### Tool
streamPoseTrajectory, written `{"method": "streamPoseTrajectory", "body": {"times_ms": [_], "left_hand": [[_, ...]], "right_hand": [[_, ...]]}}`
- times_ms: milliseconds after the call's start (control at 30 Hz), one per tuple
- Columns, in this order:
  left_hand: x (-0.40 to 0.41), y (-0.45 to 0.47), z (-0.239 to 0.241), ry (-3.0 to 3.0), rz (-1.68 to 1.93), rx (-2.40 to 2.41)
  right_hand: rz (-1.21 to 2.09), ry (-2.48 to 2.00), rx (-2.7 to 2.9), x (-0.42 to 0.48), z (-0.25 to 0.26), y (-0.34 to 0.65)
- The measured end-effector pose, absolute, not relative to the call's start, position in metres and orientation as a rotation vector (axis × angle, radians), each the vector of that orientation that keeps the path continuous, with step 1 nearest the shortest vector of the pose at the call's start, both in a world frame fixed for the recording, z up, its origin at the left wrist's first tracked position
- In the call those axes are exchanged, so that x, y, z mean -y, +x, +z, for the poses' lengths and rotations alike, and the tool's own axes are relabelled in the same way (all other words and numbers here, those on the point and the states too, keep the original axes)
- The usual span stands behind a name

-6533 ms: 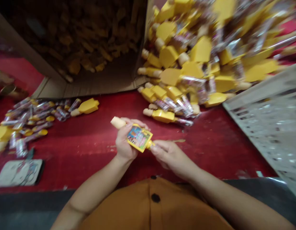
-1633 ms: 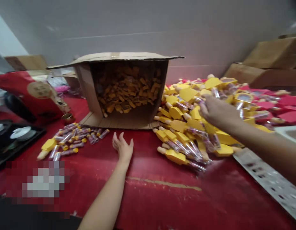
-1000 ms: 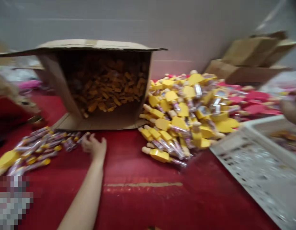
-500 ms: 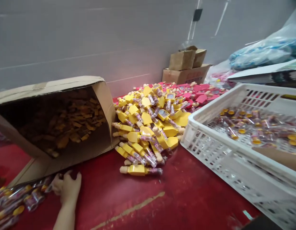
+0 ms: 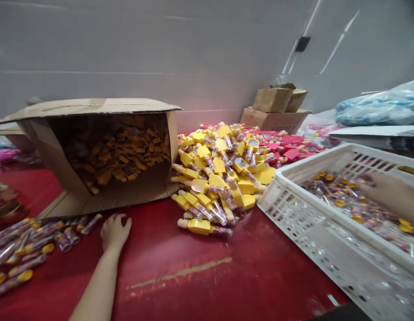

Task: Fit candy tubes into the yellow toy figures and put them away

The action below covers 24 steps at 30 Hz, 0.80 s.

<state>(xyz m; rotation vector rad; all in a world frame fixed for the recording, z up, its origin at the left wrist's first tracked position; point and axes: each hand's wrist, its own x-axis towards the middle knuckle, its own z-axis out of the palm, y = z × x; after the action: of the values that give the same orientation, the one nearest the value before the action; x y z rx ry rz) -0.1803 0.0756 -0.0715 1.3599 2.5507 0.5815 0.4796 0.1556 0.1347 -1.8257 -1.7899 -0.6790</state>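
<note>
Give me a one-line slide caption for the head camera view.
Left hand rests on red table near tubes; right hand reaches into white crate.

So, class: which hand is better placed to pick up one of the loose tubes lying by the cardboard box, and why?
Left. The left hand rests palm-down on the table beside the tubes by the box. The right hand is over the crate, on the far side.
</note>
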Motion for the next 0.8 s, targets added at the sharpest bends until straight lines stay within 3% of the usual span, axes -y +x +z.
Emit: {"method": "streamPoseTrajectory", "body": {"times_ms": [67,167,300,400,567,800], "left_hand": [[-0.077,-0.18,-0.072,1.406,0.611,-2.513],[-0.081,-0.169,-0.077,1.488,0.692,-2.446],[-0.078,-0.119,-0.089,1.716,1.013,-2.249],[-0.068,-0.067,-0.096,2.224,1.217,-1.866],[-0.073,-0.001,-0.097,2.537,1.175,-1.739],[-0.107,0.018,-0.081,2.414,0.948,-1.855]], "right_hand": [[-0.75,-1.828,1.808,-0.146,0.153,0.436],[-0.844,-1.406,2.008,-0.126,0.153,0.353],[-0.533,-1.138,2.248,-0.107,0.087,0.266],[-0.457,-1.144,2.158,-0.112,0.017,0.24],[-0.48,-1.15,1.998,-0.133,-0.054,0.225],[-0.487,-1.27,1.938,-0.145,-0.068,0.214]]}}
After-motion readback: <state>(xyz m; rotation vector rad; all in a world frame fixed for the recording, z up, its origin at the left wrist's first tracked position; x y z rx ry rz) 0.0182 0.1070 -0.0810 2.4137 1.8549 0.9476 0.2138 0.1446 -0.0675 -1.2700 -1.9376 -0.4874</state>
